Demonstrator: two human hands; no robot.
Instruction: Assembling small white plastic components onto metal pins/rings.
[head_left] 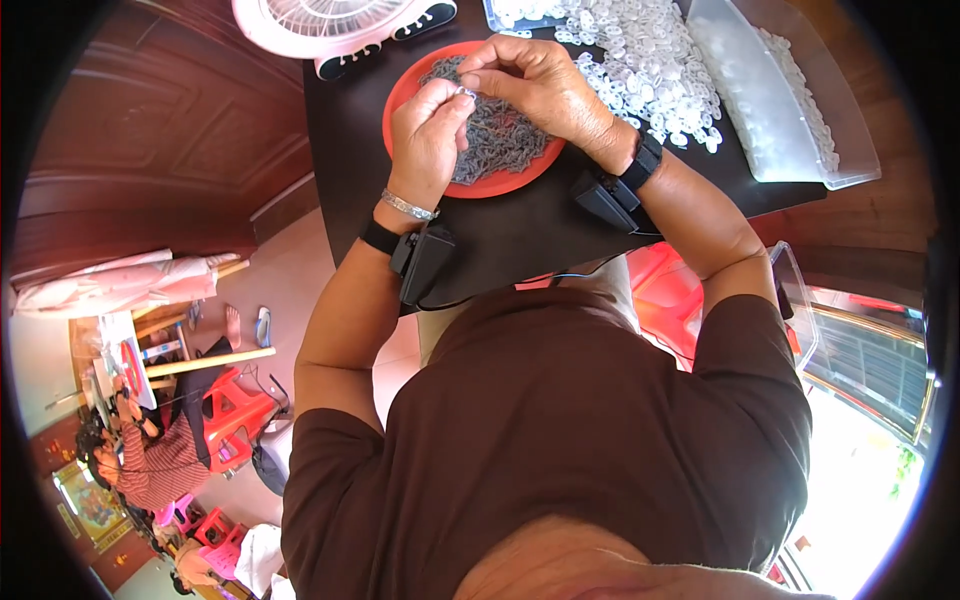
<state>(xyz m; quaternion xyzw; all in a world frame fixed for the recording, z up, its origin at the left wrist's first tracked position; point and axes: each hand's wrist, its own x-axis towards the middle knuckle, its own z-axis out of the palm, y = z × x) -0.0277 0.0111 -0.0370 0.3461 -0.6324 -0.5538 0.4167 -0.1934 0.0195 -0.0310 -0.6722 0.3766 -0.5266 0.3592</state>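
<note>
My left hand (424, 138) is closed in a pinch on a small whitish plastic piece (465, 92), mostly covered by the fingertips. Just beside it, my right hand (545, 92) also pinches, thumb against forefinger; whatever lies between those fingertips is too small to make out. Both hands are over an orange-red round plate (393, 112) heaped with small grey pieces (500, 155). To the right of the plate spreads a large pile of small clear-white oval plastic pieces (640, 60).
A translucent plastic bin (745, 110) with more white pieces stands at the table's right edge. A pink fan (325, 25) is at the far left of the black table (500, 245). Red stools (235, 415) and people sit off to the left. Black devices (425, 262) are strapped to both wrists.
</note>
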